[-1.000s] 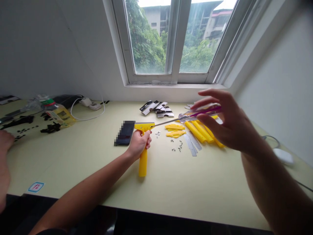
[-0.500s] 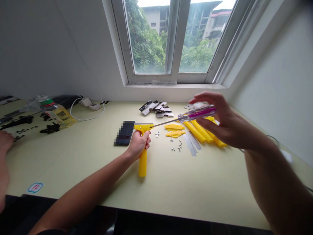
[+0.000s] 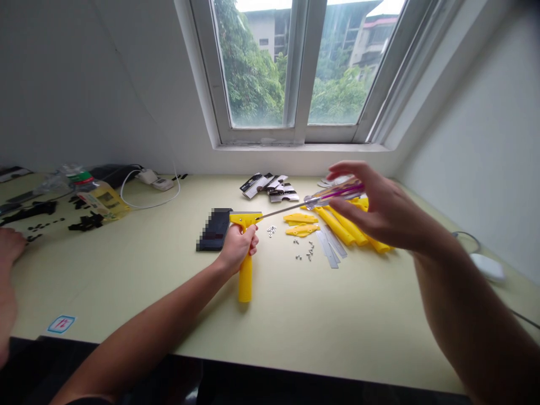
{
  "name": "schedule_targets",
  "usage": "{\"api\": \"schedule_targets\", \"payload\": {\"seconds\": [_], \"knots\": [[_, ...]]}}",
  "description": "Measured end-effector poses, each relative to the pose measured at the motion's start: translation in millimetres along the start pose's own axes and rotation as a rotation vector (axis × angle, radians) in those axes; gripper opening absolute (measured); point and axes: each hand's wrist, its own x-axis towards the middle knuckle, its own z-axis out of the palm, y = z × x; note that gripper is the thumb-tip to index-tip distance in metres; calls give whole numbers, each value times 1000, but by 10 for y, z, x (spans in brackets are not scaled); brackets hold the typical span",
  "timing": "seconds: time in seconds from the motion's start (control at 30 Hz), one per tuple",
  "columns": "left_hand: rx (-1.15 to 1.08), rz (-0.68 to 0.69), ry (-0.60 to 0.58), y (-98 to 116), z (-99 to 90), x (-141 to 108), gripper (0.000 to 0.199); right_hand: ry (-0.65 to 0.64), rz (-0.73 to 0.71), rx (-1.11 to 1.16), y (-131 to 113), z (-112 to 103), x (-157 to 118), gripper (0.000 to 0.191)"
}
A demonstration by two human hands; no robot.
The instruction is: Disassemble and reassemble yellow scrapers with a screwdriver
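My left hand (image 3: 237, 247) is wrapped round the neck of a yellow scraper (image 3: 245, 284), whose handle points toward me and whose wide head holds a thin metal blade. Between the thumb and fingers of my right hand (image 3: 382, 211) is a screwdriver (image 3: 310, 201) with a clear and purple handle. Its shaft slants down leftward, and the tip meets the right end of the scraper's head. To the right lie yellow clamp plates (image 3: 301, 230), metal blades (image 3: 328, 247), small screws (image 3: 310, 252), nuts (image 3: 271, 230) and several yellow handles (image 3: 337, 226).
A dark phone-like slab (image 3: 220, 233) lies just left of the scraper. Black-and-white cards (image 3: 270, 187) are near the window. At left are a bottle (image 3: 99, 194), black parts (image 3: 86, 221), a charger with white cable (image 3: 151, 178) and another person's hand (image 3: 12, 244).
My right hand and the screwdriver handle have shifted slightly left and turned, with the tip staying at the scraper's head. My left hand keeps its hold.
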Motion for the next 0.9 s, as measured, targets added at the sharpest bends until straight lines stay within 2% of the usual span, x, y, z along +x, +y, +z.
{"api": "schedule_targets", "payload": {"seconds": [0.07,0.17,0.23,0.33,0.4,0.47,0.63,0.73,0.83,0.9], "knots": [[0,-7,-6,5,7,-7,22,-65,-78,85,-1,-3,-7,39],[-11,-10,-22,19,24,-31,24,99,-58,-29,-13,-12,-20,25],[-19,-10,-29,34,28,-45,24,129,-45,-112,-32,-34,-30,29],[-21,17,-29,54,20,-47,23,-22,-123,-40,-68,-92,-49,37],[-15,31,-26,57,16,-44,22,-54,-171,-19,-100,-129,-60,29],[-8,23,-22,49,21,-45,24,-10,-191,-91,-140,-153,-69,20],[31,26,-35,27,48,-82,28,85,-232,-235,-247,-162,-88,19],[81,61,-53,34,55,-118,26,170,-186,-212,-289,-137,-102,22],[121,137,-35,53,56,-144,25,306,-27,-140,-311,-101,-111,26],[136,182,-16,64,53,-145,25,343,38,-97,-316,-96,-112,27]]}}
